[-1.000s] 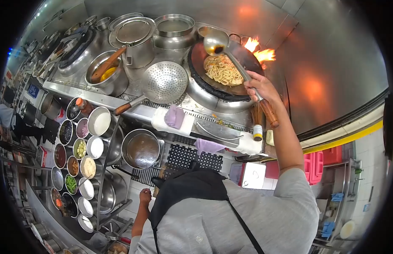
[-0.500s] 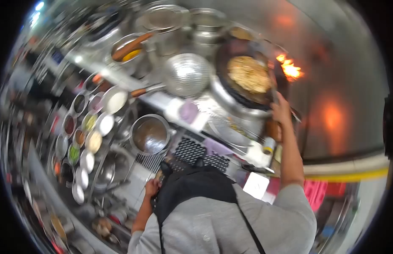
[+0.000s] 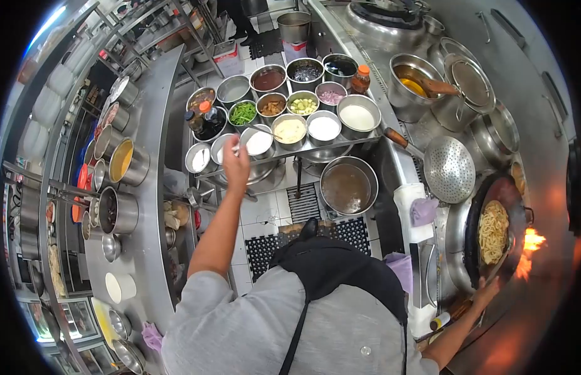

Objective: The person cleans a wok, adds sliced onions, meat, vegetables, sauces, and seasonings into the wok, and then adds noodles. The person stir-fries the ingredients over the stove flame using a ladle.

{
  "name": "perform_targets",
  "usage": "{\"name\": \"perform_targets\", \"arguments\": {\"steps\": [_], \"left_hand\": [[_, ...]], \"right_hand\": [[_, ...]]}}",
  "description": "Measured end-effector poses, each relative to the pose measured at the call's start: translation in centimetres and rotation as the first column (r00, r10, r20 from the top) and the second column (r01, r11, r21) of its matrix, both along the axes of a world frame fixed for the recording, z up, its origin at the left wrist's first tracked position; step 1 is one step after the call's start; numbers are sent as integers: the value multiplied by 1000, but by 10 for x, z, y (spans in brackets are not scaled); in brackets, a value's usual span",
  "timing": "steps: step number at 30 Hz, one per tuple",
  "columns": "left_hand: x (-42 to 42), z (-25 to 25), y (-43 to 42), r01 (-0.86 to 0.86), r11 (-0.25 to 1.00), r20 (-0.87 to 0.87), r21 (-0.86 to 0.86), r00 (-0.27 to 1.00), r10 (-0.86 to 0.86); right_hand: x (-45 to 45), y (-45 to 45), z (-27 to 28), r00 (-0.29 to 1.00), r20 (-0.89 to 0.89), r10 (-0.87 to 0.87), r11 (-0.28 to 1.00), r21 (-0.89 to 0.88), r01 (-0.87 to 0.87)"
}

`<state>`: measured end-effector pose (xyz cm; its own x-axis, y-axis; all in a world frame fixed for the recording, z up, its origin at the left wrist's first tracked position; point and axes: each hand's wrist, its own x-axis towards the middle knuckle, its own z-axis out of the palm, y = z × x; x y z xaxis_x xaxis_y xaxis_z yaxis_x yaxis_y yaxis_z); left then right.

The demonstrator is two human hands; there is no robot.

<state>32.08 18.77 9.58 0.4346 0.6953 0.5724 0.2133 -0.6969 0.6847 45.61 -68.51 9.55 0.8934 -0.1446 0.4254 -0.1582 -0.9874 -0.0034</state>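
My left hand (image 3: 237, 164) reaches over the front row of metal pots, its fingers partly spread beside a pot of white powder (image 3: 220, 154). Nothing shows in that hand. Low on the right, my right hand (image 3: 486, 292) is closed at the near edge of the wok (image 3: 470, 250). It grips the handle of a long metal cooking utensil (image 3: 507, 245), whose working end I cannot make out. Pale noodles (image 3: 493, 232) lie spread in the wok. Flames (image 3: 529, 250) rise at its right side.
Several ingredient pots, including chopped greens (image 3: 243, 113) and red onion (image 3: 331, 94), fill the cart. A pot of brownish liquid (image 3: 349, 185) stands below them. Beside the wok lies a perforated strainer (image 3: 449, 169). A steel counter (image 3: 150, 206) runs along the left.
My view has turned left toward the ingredient pots. My left hand has risen from near my waist to the front pots. My right hand stays at the wok.
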Motion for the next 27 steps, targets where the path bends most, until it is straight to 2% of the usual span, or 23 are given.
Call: {"name": "perform_targets", "arguments": {"steps": [1, 2, 3, 4, 6, 8, 10, 12, 14, 16, 18, 20, 21, 23, 25, 26, 27], "left_hand": [[4, 0, 29, -68, 994, 32, 81, 997, 65], [9, 5, 52, -153, 988, 24, 34, 988, 152], [14, 6, 77, -151, 986, 54, -74, 986, 155], [18, 4, 99, -197, 979, 39, -61, 979, 199], [30, -4, 138, -272, 960, -6, 73, 962, 273], [43, -16, 166, -311, 950, -84, 37, 946, 313], [55, -46, 192, -349, 936, -50, 43, 935, 351], [64, -52, 193, -350, 937, -92, -27, 934, 346], [73, -59, 188, -422, 907, -166, 4, 894, 417], [76, -64, 187, -374, 928, -96, -5, 923, 372], [76, -54, 177, -339, 922, -107, -188, 940, 324], [77, -53, 178, -355, 930, -78, -93, 934, 349], [76, -50, 177, -357, 926, -91, -125, 933, 347], [72, -46, 177, -308, 951, -13, 6, 951, 308], [66, -29, 174, -274, 957, 4, 96, 962, 274], [63, -9, 168, -279, 955, 8, 100, 960, 280], [62, 19, 158, -174, 980, 39, 91, 984, 171]], "right_hand": [[1, 22, 27, 992, -50, -117, 987, 102, 121], [1, 23, 42, 992, -47, -119, 987, 103, 124], [0, 23, 53, 989, -13, -151, 986, 66, 151], [-2, 24, 60, 983, 23, -184, 983, 31, 183], [-3, 23, 63, 975, 77, -209, 978, 27, 207], [-8, 31, 63, 972, 166, -167, 978, 152, 142], [-15, 45, 58, 969, 191, -158, 981, 145, 131], [-22, 65, 58, 981, 190, -47, 952, 305, -13], [-30, 86, 61, 983, 154, -101, 923, 382, 35], [-38, 93, 55, 988, 152, -41, 939, 343, -14], [-44, 102, 54, 990, 124, -74, 935, 354, 26], [-54, 104, 51, 990, 94, -100, 930, 362, 60], [-56, 101, 48, 988, 83, -134, 934, 343, 98], [-58, 88, 39, 983, 79, -167, 934, 331, 133], [-62, 65, 27, 968, 55, -245, 959, 158, 234], [-62, 58, 23, 969, 56, -240, 960, 163, 229], [-62, 53, 21, 957, 3, -289, 953, 101, 287]]}}
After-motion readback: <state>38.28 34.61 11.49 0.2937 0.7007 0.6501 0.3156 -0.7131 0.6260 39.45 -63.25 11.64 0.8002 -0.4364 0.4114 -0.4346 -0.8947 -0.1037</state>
